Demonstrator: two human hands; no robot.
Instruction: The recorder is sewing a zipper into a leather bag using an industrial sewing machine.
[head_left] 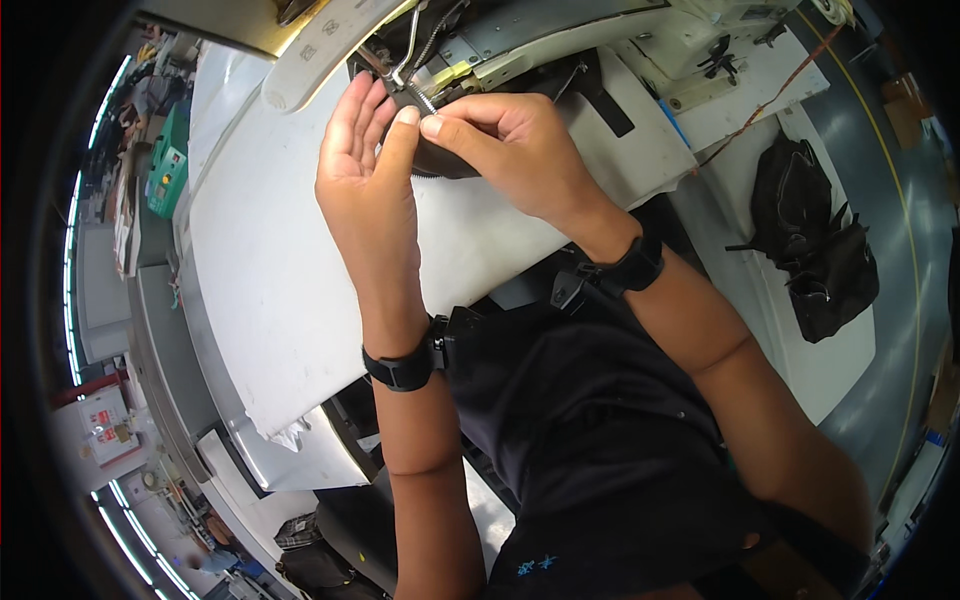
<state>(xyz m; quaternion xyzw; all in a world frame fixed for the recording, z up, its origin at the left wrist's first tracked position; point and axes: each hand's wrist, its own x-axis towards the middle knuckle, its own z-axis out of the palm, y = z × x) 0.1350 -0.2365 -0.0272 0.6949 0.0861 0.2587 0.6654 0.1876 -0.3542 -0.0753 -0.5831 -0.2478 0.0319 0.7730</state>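
Both hands are at a dark fabric piece [448, 163] with a zipper [424, 101] along its edge, right beside the sewing machine's needle area [400, 75]. My left hand [372, 165] is cupped, its thumb pressed to the zipper's edge and its other fingers raised beside the fabric. From the right, my right hand [520, 155] pinches the same edge between thumb and forefinger. The two thumb tips nearly meet. Much of the fabric is hidden under my hands, and the zipper's far end goes in near the machine's metal parts.
The white sewing machine head [310, 60] overhangs the white tabletop [270, 250]. Dark bag-like pieces [812, 235] lie on a pale surface at right. A thin reddish-brown cord [770, 100] runs at upper right. A green box [168, 160] stands at far left.
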